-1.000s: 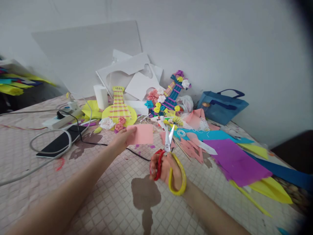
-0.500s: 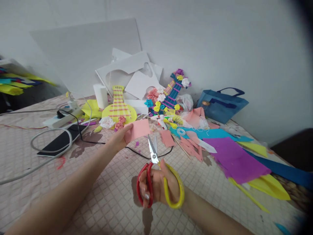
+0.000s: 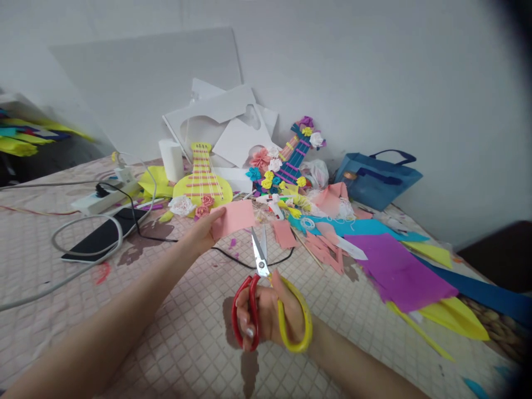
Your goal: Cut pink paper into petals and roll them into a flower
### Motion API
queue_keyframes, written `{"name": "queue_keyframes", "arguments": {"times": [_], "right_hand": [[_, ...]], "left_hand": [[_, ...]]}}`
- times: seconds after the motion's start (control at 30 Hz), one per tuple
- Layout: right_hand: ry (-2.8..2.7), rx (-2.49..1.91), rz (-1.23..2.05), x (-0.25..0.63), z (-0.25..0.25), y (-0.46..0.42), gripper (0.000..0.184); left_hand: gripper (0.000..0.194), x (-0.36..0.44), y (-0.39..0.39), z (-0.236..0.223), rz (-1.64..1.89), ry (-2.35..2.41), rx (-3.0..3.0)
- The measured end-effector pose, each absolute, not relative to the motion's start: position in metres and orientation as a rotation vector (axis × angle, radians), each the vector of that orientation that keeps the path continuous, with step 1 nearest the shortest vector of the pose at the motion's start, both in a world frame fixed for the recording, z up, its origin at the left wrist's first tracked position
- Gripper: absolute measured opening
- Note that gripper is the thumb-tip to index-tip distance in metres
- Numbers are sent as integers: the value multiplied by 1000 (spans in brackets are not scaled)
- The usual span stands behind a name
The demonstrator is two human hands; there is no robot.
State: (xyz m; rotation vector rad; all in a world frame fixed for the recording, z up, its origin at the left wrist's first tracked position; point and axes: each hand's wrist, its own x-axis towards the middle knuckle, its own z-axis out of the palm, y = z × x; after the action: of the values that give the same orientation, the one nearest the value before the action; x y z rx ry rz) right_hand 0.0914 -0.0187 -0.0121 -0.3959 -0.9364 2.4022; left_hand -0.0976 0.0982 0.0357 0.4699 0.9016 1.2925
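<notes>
Between its thumb and fingers, my left hand (image 3: 203, 233) pinches a pink piece of crepe paper (image 3: 236, 218) by its left side. My right hand (image 3: 270, 313) has its fingers through the handles of a pair of scissors (image 3: 261, 260), one handle red and the other yellow. The blades point up and away from me, a little apart, with the tips just below the paper's right corner. Nothing lies between the blades. Beyond the paper stands a yellow paper guitar (image 3: 202, 188) with white strings and paper roses at its base.
Behind sit a blue guitar with paper flowers (image 3: 294, 160), a glue gun (image 3: 274, 206) and a blue bag (image 3: 378, 177). Pink scraps (image 3: 326, 252) and purple paper (image 3: 401, 271) lie to the right. A power strip (image 3: 100, 198), black tablet-like slab (image 3: 106, 235) and cables are on the left.
Almost nothing differs. The pink paper in my left hand has tilted slightly, and the view has shifted a little. Both hands keep their holds.
</notes>
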Motion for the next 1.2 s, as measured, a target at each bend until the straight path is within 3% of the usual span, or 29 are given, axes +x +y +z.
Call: {"name": "queue_keyframes", "arguments": {"times": [1.2], "right_hand": [[-816, -376, 2368, 96, -7, -11, 73]], "left_hand": [[17, -97, 91, 32, 1142, 752, 844]]}}
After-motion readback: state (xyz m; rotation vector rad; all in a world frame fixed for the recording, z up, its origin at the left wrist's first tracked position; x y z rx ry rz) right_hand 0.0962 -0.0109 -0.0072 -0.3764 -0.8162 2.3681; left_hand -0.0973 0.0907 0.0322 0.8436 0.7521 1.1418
